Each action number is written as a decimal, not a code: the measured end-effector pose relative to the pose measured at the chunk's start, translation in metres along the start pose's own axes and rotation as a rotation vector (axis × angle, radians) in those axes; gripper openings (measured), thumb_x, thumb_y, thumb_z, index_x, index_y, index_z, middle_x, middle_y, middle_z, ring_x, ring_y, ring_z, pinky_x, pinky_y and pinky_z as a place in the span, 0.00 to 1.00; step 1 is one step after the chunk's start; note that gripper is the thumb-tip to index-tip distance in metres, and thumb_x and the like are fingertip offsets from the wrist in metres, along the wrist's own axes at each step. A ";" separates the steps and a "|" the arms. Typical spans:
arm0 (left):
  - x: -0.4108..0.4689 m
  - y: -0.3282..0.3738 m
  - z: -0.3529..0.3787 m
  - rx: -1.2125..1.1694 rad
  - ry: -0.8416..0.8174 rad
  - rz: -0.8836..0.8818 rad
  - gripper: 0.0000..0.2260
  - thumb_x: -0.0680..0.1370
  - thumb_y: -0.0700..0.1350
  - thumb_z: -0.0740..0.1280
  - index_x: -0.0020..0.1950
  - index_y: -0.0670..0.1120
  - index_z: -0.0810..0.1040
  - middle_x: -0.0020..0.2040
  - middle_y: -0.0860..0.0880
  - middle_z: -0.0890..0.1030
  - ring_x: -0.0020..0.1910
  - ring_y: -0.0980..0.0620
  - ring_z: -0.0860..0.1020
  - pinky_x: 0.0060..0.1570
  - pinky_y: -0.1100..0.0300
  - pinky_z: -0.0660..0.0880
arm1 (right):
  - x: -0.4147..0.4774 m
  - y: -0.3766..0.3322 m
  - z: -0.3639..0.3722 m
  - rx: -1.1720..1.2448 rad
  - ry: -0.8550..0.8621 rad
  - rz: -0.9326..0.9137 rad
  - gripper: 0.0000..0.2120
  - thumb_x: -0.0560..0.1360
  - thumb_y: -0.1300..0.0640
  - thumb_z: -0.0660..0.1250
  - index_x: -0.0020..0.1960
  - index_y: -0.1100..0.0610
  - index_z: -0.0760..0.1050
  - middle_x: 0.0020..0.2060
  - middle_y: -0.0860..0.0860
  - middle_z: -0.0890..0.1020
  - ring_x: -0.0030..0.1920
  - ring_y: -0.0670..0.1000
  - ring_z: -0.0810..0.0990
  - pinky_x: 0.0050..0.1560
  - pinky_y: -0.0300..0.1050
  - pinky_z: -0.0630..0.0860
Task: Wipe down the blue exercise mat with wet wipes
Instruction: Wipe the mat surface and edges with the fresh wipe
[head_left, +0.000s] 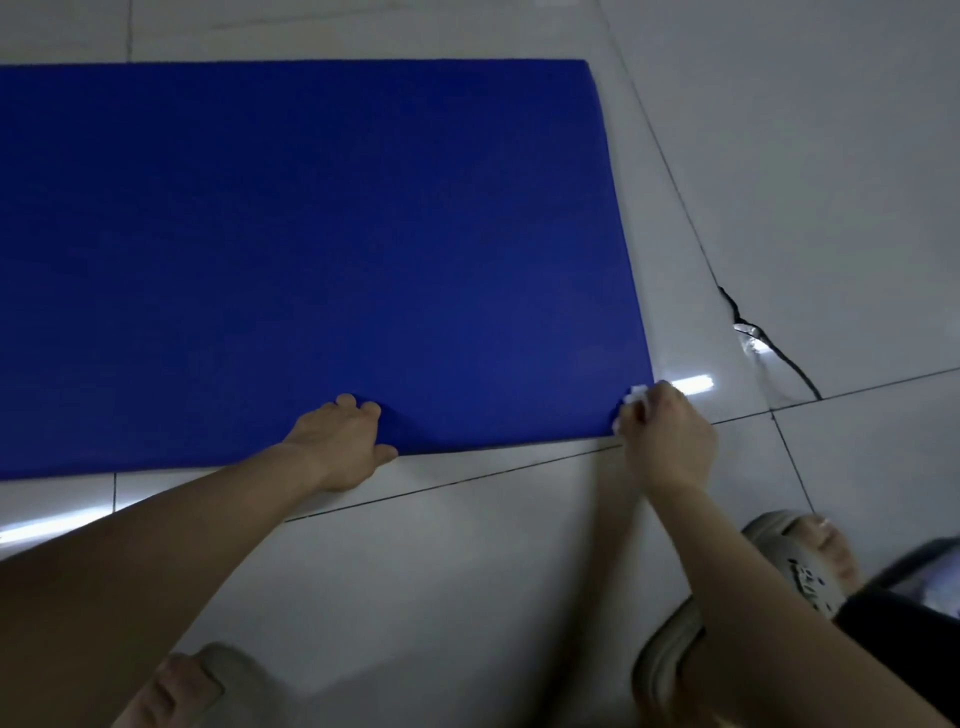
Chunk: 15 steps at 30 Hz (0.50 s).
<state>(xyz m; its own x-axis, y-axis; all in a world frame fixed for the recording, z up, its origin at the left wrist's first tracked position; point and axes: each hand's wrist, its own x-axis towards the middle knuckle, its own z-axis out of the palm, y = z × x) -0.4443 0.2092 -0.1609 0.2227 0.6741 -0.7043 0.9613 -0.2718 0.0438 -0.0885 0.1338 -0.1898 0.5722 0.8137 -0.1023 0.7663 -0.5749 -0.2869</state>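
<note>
Head view: blue exercise mat flat on tiled floor, near right corner before you. Your right hand bunches wet wipe in curled fingers at that corner, likely working edge. Your left hand bears down on near edge, fingers bent, probably stopping slide; thumb grip unclear. Floor glossy, crack to right; slippers at your feet.

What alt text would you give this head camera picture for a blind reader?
A person's right hand holds a white wipe against the near right corner of a blue mat lying on a tiled floor. The left hand rests on the mat's near edge; slippers show below.
</note>
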 end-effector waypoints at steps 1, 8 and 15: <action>0.000 0.000 0.000 -0.001 0.004 0.003 0.26 0.82 0.63 0.58 0.72 0.47 0.66 0.67 0.44 0.69 0.61 0.46 0.73 0.60 0.52 0.73 | 0.005 0.006 -0.001 -0.010 0.010 0.052 0.12 0.80 0.49 0.62 0.45 0.57 0.73 0.44 0.56 0.82 0.40 0.59 0.79 0.39 0.46 0.64; 0.002 0.001 0.003 0.014 0.021 -0.003 0.26 0.82 0.63 0.58 0.72 0.46 0.66 0.67 0.44 0.69 0.62 0.45 0.73 0.60 0.52 0.73 | -0.029 -0.032 0.015 0.224 0.034 0.166 0.09 0.81 0.53 0.63 0.46 0.59 0.72 0.40 0.57 0.79 0.41 0.61 0.79 0.40 0.45 0.63; 0.001 0.000 0.000 0.022 0.019 0.010 0.25 0.82 0.63 0.58 0.70 0.47 0.67 0.65 0.44 0.70 0.60 0.46 0.73 0.59 0.53 0.73 | -0.079 -0.104 0.035 0.136 -0.109 -0.337 0.11 0.81 0.50 0.65 0.43 0.54 0.71 0.38 0.51 0.81 0.32 0.53 0.79 0.33 0.42 0.64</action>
<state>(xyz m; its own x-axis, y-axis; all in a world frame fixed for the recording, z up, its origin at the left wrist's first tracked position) -0.4445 0.2099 -0.1609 0.2354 0.6843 -0.6901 0.9553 -0.2937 0.0346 -0.2230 0.1325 -0.1853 0.2547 0.9638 -0.0793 0.8563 -0.2629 -0.4446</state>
